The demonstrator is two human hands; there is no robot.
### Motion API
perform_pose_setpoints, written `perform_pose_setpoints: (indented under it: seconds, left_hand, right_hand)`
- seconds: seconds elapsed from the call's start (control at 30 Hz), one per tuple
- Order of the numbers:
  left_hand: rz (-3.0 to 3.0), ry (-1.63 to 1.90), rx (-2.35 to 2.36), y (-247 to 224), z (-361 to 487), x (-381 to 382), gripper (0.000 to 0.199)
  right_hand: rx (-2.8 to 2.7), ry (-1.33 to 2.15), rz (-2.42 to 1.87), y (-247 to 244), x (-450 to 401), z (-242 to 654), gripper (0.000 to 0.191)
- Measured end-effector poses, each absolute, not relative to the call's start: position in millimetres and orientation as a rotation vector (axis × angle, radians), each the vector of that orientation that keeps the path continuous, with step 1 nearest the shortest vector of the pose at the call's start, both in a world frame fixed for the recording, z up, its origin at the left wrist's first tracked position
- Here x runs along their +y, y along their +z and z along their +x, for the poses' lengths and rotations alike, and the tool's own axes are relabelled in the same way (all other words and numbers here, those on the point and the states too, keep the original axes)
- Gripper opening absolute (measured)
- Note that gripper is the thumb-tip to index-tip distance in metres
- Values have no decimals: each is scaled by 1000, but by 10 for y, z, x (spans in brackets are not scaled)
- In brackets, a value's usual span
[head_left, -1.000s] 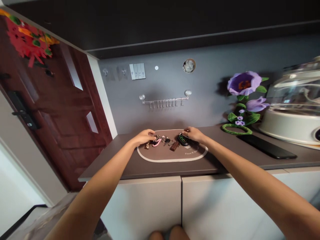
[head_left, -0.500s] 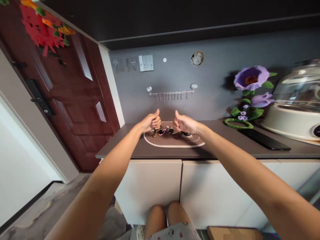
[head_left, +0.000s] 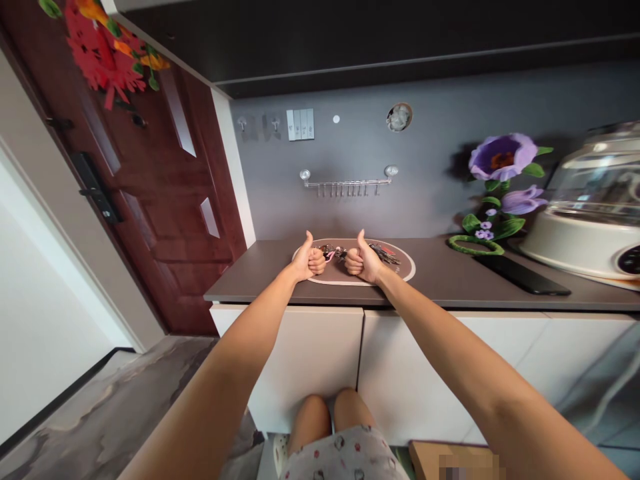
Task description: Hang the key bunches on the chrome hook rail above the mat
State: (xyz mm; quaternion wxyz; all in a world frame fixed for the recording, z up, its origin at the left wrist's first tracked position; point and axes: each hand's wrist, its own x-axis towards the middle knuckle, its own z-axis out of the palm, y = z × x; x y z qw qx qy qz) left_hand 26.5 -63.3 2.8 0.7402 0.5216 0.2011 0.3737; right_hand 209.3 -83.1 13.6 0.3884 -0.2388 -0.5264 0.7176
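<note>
Both arms reach forward over the counter. My left hand (head_left: 310, 259) is a fist with its thumb pointing up, over the left part of a brown oval mat (head_left: 345, 280). Facing it, my right hand (head_left: 364, 261) makes the same thumb-up fist, and nothing shows in either one. A gap separates the two hands. Small trinkets with a pink piece (head_left: 329, 253) lie on the mat between and behind them. Keys (head_left: 386, 254) with a red piece rest just right of my right hand. The hands hide part of the mat and its contents.
A hook rail (head_left: 347, 183) is fixed on the grey wall behind. On the counter's right stand purple fabric flowers (head_left: 503, 158), a black phone (head_left: 523, 273) and a rounded cream appliance (head_left: 580, 240). A dark cabinet overhangs above; a red-brown door (head_left: 165, 220) is at left.
Both hands have lowered a little and turned, thumbs still up. The right hand has shifted, uncovering the keys beside it. The camera view has shifted slightly.
</note>
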Motion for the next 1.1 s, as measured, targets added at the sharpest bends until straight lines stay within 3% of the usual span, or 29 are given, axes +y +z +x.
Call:
perform_pose_setpoints:
  seconds: [0.3, 0.43, 0.6, 0.83, 1.1]
  left_hand:
    - [1282, 981, 497, 264, 227, -580, 55]
    - [1441, 1265, 682, 451, 187, -431, 29]
    - [1732, 1477, 1083, 540, 140, -117, 15]
    - [2247, 1455, 1343, 384, 127, 235, 12]
    - [2578, 1090, 1378, 38, 27, 335, 18]
  right_hand:
    - [-1358, 1651, -665, 251, -746, 2027, 57]
    - [-1343, 1385, -749, 426, -632, 1857, 31]
    - [-1220, 1032, -999, 537, -303, 1625, 6]
    - [-1420, 496, -1116, 302, 168, 1522, 15]
    - [-1836, 275, -1222, 128, 180, 1609, 10]
